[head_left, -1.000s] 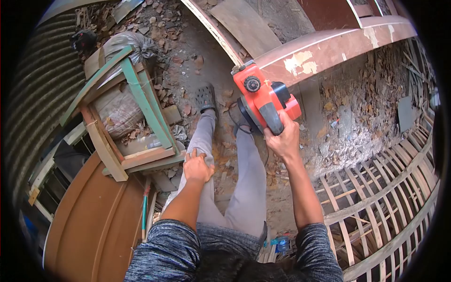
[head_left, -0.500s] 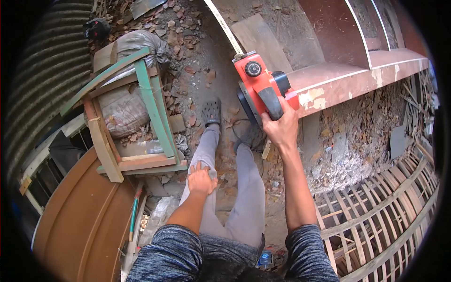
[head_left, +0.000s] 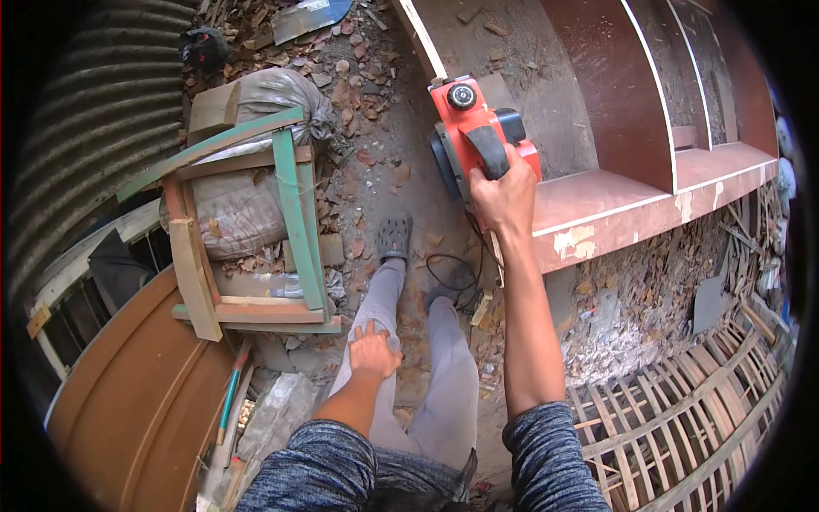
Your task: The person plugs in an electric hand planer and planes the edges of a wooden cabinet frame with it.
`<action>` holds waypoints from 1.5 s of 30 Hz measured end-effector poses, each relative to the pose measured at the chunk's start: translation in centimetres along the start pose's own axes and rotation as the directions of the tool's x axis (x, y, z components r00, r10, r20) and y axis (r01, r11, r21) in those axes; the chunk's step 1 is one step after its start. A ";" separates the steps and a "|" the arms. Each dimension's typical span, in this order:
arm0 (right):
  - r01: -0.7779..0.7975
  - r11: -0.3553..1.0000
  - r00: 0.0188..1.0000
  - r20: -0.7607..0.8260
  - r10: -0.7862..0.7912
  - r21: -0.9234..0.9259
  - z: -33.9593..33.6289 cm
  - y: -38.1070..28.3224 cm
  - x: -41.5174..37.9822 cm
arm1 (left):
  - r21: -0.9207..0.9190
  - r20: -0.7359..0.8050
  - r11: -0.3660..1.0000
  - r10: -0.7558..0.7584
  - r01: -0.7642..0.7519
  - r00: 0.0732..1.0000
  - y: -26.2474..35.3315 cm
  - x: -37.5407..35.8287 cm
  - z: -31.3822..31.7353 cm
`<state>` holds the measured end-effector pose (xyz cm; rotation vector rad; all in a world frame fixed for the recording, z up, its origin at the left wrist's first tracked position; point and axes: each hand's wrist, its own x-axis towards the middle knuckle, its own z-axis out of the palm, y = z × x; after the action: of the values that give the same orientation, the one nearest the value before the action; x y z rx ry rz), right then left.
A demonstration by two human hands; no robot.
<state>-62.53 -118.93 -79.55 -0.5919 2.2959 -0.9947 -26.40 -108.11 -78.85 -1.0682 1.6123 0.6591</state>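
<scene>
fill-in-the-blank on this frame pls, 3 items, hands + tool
1. The right hand grips the black handle of a red electric ____.
2. The left hand rests on the person's own left ____.
3. The electric planer sits at the edge of a reddish-brown curved ____, with its black cord trailing down to the ground.

Missing words: planer; thigh; panel
</scene>
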 end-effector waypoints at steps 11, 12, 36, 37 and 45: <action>0.079 0.996 0.996 -0.044 -0.080 -0.031 4.4 -6.0 9.9 | -0.078 0.032 0.997 0.004 -0.001 0.999 -1.1 1.1 -1.9; 0.103 0.994 0.992 -0.063 -0.105 -0.028 4.8 -6.5 10.6 | -0.085 0.027 0.996 0.003 -0.001 1.000 -1.2 1.2 -2.0; 0.157 0.972 0.987 -0.018 -0.163 -0.172 13.8 -19.4 33.8 | -0.307 -0.228 0.935 0.111 -0.180 0.967 -0.4 8.1 -20.7; 0.132 0.978 0.991 0.003 -0.134 -0.159 14.3 -20.4 34.6 | -0.324 -0.208 0.928 0.121 -0.185 0.971 -0.9 7.8 -22.0; 0.083 0.992 0.996 0.022 -0.081 -0.098 17.1 -26.5 41.8 | -0.290 -0.106 0.949 0.096 -0.123 0.990 -0.9 10.3 -29.9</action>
<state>-78.05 -168.84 -82.37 -0.7383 2.3317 -0.9137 -39.86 -136.76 -79.49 -1.2454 1.6959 0.9624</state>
